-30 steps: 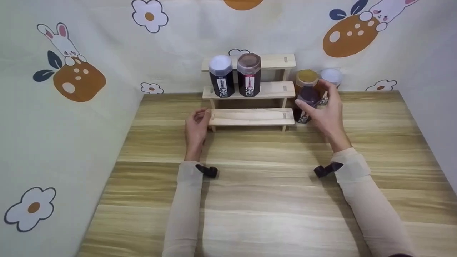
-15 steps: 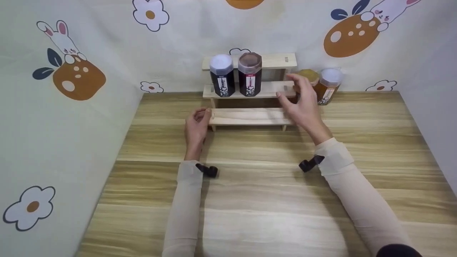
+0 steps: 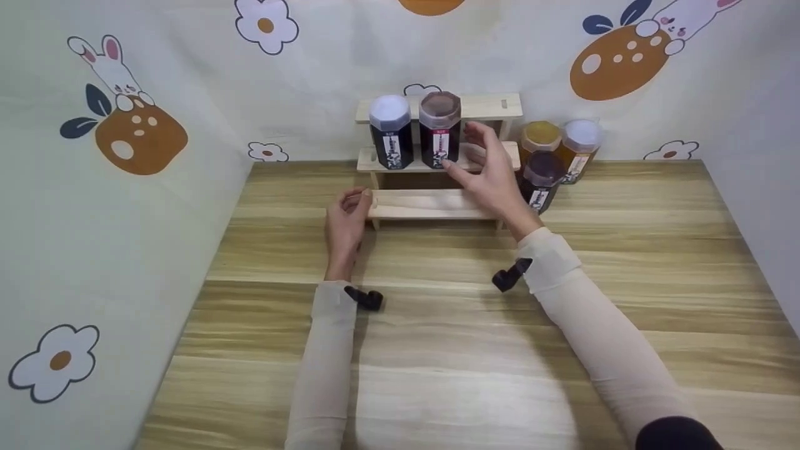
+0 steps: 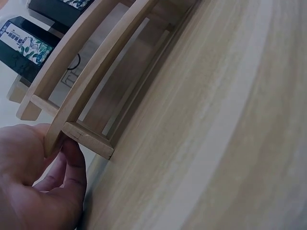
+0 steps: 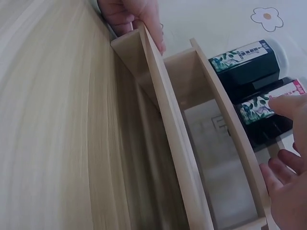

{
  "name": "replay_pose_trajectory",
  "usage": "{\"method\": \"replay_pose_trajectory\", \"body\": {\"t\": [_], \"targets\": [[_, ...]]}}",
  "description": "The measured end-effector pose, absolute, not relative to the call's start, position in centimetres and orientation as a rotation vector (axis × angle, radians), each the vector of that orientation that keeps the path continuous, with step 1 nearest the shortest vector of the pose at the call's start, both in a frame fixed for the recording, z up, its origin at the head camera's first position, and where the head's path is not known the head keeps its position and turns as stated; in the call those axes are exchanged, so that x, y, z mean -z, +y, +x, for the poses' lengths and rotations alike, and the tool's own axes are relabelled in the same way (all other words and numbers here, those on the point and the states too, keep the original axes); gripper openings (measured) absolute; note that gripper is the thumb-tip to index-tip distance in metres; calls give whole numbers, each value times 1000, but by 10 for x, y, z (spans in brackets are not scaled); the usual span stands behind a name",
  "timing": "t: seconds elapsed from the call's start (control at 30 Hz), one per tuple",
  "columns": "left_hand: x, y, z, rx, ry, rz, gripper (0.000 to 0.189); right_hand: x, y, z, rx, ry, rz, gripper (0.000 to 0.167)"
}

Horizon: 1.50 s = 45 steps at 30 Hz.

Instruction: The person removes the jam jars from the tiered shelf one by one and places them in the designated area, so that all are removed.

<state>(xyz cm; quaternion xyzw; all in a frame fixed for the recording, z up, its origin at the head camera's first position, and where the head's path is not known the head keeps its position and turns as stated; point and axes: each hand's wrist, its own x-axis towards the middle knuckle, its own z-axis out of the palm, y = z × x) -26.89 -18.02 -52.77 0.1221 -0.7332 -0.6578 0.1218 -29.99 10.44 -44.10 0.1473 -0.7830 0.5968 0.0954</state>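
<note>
A three-tier wooden step shelf (image 3: 412, 204) stands against the back wall. My left hand (image 3: 345, 228) grips the left end of its lowest board, thumb on top and fingers curled beneath, as the left wrist view also shows. On the middle tier stand two dark jars, upright: a white-lidded jar (image 3: 391, 134) and, to its right, a brown-lidded jar (image 3: 439, 134). My right hand (image 3: 494, 181) reaches over the shelf's right part with fingers apart. Its thumb (image 5: 285, 105) overlaps the brown-lidded jar's label in the right wrist view, while the other fingers are spread to the jar's right.
Right of the shelf, several jars stand on the wooden table (image 3: 450, 350): a dark-lidded jar (image 3: 541, 181) in front, a yellow-lidded jar (image 3: 540, 136) and a white-lidded amber jar (image 3: 580, 153) behind. A patterned cloth (image 3: 325, 81) covers the walls close behind the shelf.
My right hand has left the dark-lidded jar on the table and moved left to the brown-lidded jar. My left hand keeps its grip on the shelf, and the jars stand where they were.
</note>
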Motion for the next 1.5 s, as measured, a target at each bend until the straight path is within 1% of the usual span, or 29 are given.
{"method": "replay_pose_trajectory", "body": {"t": [0.17, 0.33, 0.57, 0.73, 0.87, 1.1, 1.23, 1.5], "targets": [[528, -181, -269, 1902, -2143, 351, 31, 441, 91, -305, -1707, -2378, 396, 88], [528, -180, -268, 1896, -2149, 343, 34, 443, 81, -306, -1668, -2396, 283, 91], [528, -180, -268, 1893, -2169, 382, 35, 444, 71, -306, -1565, -2361, 178, 91], [529, -178, -269, 1889, -2184, 374, 33, 443, 69, -307, -1519, -2335, 153, 83], [529, -178, -270, 1882, -2196, 364, 31, 442, 71, -303, -1539, -2318, 129, 80], [527, -179, -270, 1877, -2203, 391, 34, 442, 79, -296, -1600, -2274, 120, 83], [528, -180, -270, 1886, -2192, 392, 34, 443, 88, -290, -1634, -2226, 141, 82], [527, -181, -270, 1888, -2188, 396, 34, 443, 112, -272, -1679, -2110, 98, 80]]}}
